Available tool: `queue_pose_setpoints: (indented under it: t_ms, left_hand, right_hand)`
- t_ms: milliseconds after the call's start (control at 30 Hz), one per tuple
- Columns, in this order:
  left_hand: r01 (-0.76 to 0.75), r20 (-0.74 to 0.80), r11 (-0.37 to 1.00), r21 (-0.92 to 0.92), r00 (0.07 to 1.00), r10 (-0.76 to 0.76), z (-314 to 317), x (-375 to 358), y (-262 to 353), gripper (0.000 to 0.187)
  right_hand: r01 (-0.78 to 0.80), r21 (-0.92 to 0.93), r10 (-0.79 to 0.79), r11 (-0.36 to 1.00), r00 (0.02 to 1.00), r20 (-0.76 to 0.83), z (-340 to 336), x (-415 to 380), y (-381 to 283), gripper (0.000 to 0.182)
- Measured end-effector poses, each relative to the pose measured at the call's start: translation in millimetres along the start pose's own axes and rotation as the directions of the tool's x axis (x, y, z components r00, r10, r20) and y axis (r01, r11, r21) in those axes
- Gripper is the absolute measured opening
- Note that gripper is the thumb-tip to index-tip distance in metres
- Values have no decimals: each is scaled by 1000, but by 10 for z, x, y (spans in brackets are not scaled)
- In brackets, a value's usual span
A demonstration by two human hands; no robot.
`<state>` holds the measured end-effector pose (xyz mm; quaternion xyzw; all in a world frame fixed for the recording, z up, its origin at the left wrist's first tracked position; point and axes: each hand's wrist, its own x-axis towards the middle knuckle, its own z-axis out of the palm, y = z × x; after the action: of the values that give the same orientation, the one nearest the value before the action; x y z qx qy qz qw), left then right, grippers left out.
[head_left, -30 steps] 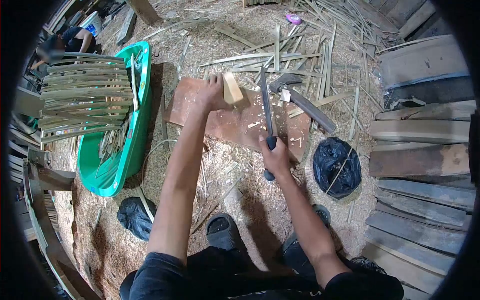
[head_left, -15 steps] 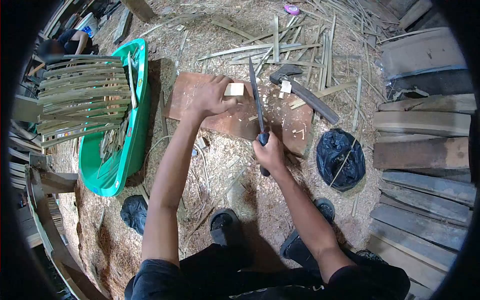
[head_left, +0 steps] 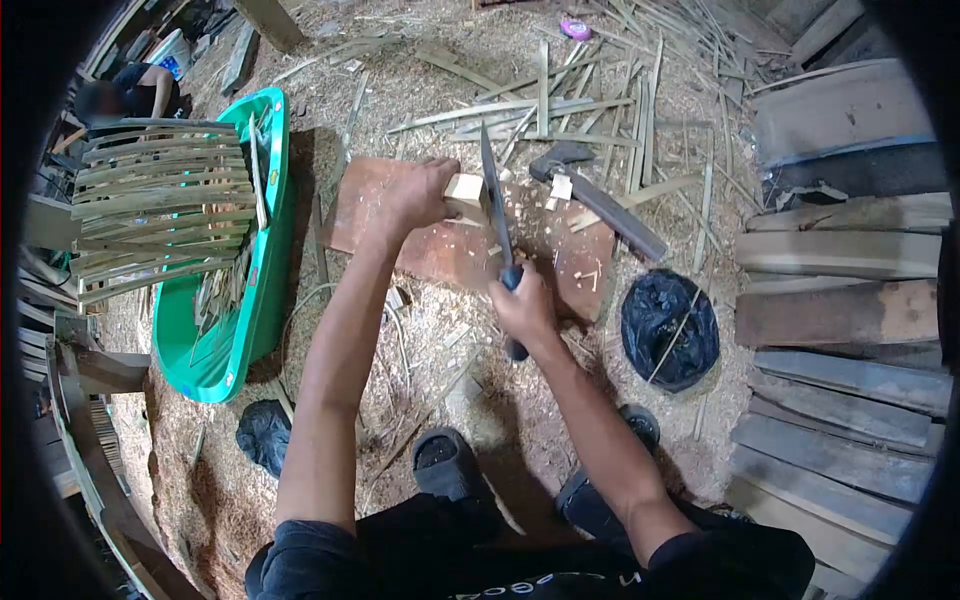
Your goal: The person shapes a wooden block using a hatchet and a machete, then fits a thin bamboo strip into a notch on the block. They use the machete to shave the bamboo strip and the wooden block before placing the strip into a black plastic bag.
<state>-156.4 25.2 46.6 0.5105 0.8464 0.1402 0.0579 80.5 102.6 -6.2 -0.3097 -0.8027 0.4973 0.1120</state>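
Note:
My left hand (head_left: 415, 195) is closed around a pale wooden block (head_left: 464, 188), steadying it over the reddish-brown board (head_left: 440, 255) on the ground. In my right hand (head_left: 525, 308) is the dark handle of a machete (head_left: 494, 185). Its long blade points away from me, right beside the block's right end. Wood chips lie scattered over the board. Just beyond the blade, to the right, rests a hatchet (head_left: 605, 205) with a dark head and a wooden handle, a small pale wood piece (head_left: 561, 187) against it.
Left stands a green tub (head_left: 250, 340) with a bundle of wooden slats (head_left: 165, 200) across it. Thin strips (head_left: 545, 110) and a pink tape measure (head_left: 575, 29) lie ahead. A black plastic bag (head_left: 670, 330) and stacked planks (head_left: 840, 255) are right. Another person crouches far left.
The machete has swung left, its blade now close to the block's end. The block is turned slightly, showing more of its side, and my left fingers are drawn in around it.

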Motion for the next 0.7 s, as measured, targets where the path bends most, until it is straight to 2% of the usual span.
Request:
queue_pose_setpoints:
  t_ms: [100, 200, 267, 333, 433, 467, 533, 633, 667, 700]
  left_hand:
    - [33, 47, 999, -12, 998, -32, 30, -20, 31, 52]
    - [29, 37, 999, -21, 999, -29, 71, -44, -1, 51]
    - [-11, -7, 1000, -7, 1000, 11, 106, -37, -26, 51]
    - [32, -2, 999, -3, 999, -32, 104, -66, 12, 51]
    - [61, 4, 998, 4, 998, -61, 65, -23, -19, 51]
    - [64, 19, 998, -2, 998, -64, 96, -34, -3, 50]
    - [50, -19, 999, -11, 999, -50, 181, -61, -42, 51]
    - [39, -26, 999, -8, 999, -39, 93, -55, -7, 51]
    - [34, -30, 999, -2, 999, -34, 76, -65, 13, 51]
    - [31, -35, 1000, 3, 999, -31, 75, -54, 17, 51]
  right_hand:
    - [-26, 147, 35, 989, 998, -60, -240, 33, -402, 27]
    - [279, 326, -169, 903, 930, -328, -183, 25, -419, 29]
    - [3, -3, -3, 1000, 998, -70, 35, -65, 5, 33]
    - [-172, -77, 177, 982, 982, 64, 25, -117, 82, 36]
    - [-11, 119, 24, 993, 993, -112, 47, -56, 159, 29]
    - [-34, 128, 43, 991, 997, -66, 35, 5, 190, 26]
    - [34, 174, 2, 984, 979, -203, -142, 20, -205, 27]
    - [-81, 177, 89, 981, 996, -32, 59, -60, 73, 25]
    - [-155, 12, 155, 988, 986, -61, 190, -87, 111, 21]
    - [-173, -56, 173, 983, 985, -13, 145, -72, 98, 20]
